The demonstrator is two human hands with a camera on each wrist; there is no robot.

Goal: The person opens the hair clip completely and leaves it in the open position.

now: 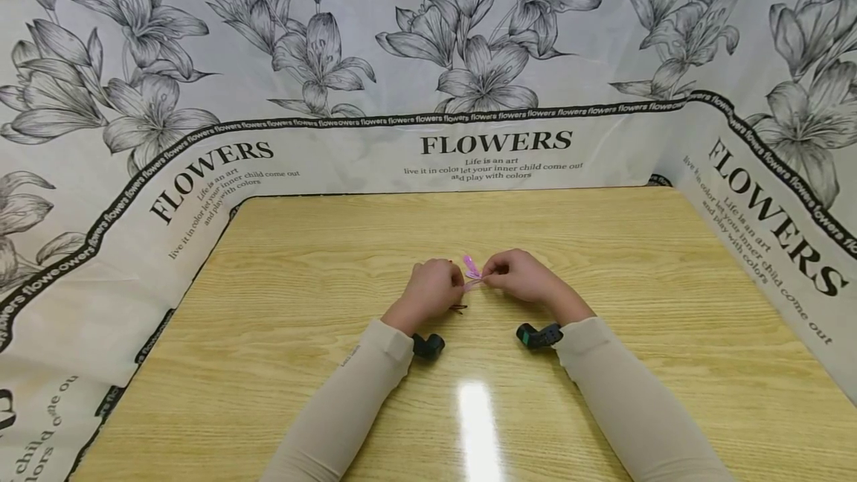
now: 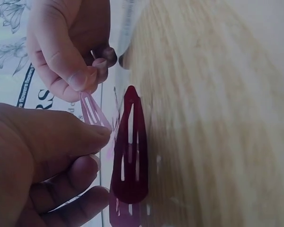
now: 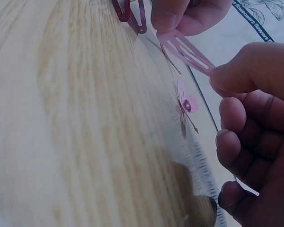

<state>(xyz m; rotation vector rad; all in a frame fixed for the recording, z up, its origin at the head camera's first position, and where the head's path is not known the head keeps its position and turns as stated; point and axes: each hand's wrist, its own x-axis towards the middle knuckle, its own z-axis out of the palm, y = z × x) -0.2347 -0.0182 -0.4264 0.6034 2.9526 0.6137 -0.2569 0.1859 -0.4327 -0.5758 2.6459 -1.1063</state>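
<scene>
Between both hands is a pale pink snap hair clip point(image 3: 199, 61) with slots along its length. My left hand point(image 1: 431, 290) pinches one end of it between thumb and finger. The other end is pinched by my right hand point(image 1: 525, 277); its remaining fingers curl loosely in the right wrist view. A dark red snap hair clip point(image 2: 128, 190) lies on the table near the left hand, and part of another red one shows by it. Just beyond the held clip lies a small bright pink piece point(image 1: 470, 265), seen in the right wrist view beside thin clips; its exact kind is unclear.
The wood-grain table point(image 1: 321, 244) is bounded at the back and sides by a white curtain point(image 1: 348, 158) printed with flowers and lettering. Dark wrist cameras sit at both cuffs. Glare shows on the near part of the table.
</scene>
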